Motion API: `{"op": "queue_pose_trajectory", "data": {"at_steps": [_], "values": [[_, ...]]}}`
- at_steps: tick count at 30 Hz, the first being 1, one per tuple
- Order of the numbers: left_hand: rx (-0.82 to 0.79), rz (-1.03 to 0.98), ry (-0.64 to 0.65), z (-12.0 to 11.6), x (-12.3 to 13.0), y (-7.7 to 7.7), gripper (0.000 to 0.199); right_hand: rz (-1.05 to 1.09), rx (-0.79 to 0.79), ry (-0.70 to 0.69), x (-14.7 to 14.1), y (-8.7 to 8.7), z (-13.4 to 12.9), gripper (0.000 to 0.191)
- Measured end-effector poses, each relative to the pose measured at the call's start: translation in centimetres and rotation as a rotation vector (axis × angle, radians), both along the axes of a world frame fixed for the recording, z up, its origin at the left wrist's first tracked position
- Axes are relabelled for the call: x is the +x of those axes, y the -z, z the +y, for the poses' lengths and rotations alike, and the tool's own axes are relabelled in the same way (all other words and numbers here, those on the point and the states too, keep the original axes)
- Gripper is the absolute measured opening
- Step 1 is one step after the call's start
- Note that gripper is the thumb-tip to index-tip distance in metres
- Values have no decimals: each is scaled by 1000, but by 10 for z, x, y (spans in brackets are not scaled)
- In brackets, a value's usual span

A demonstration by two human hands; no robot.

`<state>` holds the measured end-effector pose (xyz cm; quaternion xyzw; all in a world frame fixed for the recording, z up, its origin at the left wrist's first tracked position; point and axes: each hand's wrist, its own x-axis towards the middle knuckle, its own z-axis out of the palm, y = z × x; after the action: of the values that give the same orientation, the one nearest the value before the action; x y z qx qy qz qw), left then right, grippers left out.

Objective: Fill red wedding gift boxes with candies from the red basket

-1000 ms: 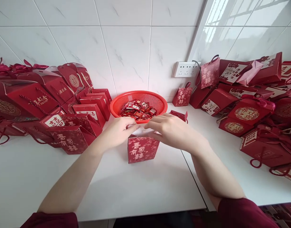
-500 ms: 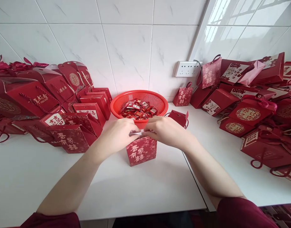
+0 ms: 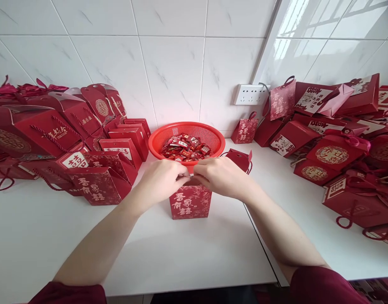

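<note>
A red patterned box (image 3: 190,202) with pale characters on its front stands upright on the white table, in front of the candy basket. My left hand (image 3: 164,179) pinches the left part of its top edge. On the right part of the same edge, my right hand (image 3: 221,175) is closed, its fingers curled down. The two hands nearly meet, and they hide most of the box's top. Behind them, a red perforated basket (image 3: 156,141) holds several wrapped candies (image 3: 185,147).
Red boxes with rope handles (image 3: 55,131) crowd the left side, with an open patterned box (image 3: 94,185) at their front. More red boxes (image 3: 333,147) are heaped at the right. A small red box (image 3: 240,159) lies beside the basket. A power strip (image 3: 251,94) is on the tiled wall.
The pale flap between my fingers has dropped mostly out of sight. The box now faces me more squarely, and the view has shifted slightly.
</note>
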<state>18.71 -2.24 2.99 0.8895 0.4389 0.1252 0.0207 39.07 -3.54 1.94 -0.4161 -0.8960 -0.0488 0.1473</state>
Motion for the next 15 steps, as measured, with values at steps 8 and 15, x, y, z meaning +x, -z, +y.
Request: {"op": "queue_pose_trajectory", "data": {"at_steps": [8,15], "values": [[-391,64,14,-2,-22,-18,46,122,-53,-193,7,-4,-7,11],[-48,75,82,-17,-13,-22,43,33,-95,-98,3,-8,-15,27]]}}
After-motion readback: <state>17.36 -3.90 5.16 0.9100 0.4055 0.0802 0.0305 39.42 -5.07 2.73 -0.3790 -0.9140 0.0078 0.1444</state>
